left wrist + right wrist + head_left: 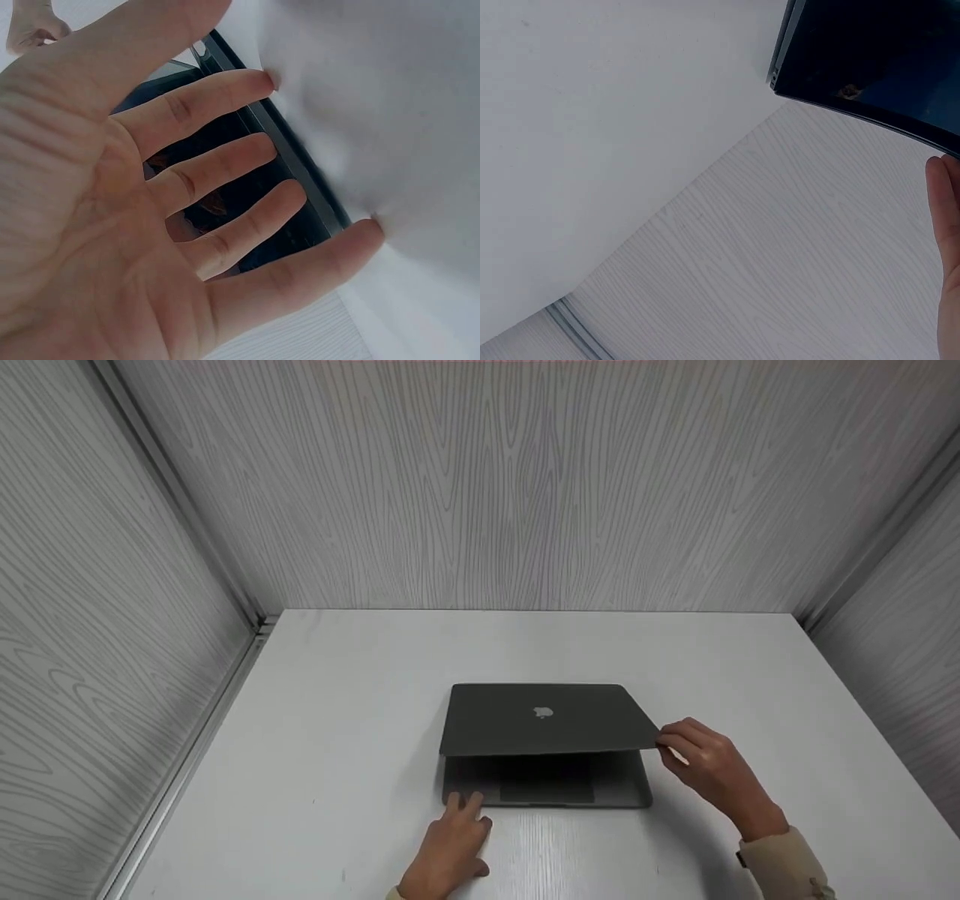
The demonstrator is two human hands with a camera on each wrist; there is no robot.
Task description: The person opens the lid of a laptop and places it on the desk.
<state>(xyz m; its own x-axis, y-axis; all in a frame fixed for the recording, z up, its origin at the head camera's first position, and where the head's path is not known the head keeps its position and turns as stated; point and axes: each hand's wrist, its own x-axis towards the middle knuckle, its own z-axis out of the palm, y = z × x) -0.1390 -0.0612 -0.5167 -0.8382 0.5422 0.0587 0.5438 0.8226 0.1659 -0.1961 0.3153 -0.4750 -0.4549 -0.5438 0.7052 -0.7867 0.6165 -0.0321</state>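
A dark grey laptop, its lid [525,735] bearing a pale apple logo, stands partly raised over its base [621,787] on the white table. My right hand [709,769] pinches the lid's near right corner between thumb and fingers. In the right wrist view, the fingertips [935,169] meet the edge of the dark, glossy screen [885,52]. My left hand [452,844] has its fingers extended at the base's front left edge, fingertips overlapping it. From the left wrist, those spread fingers [225,161] cross in front of the laptop. The raised lid hides the keyboard.
The white tabletop [337,697] surrounds the laptop. Grey wood-grain panels rise at the back [480,495], on the left [97,622] and on the right [900,630]. A metal rail [187,769] runs along the table's left edge.
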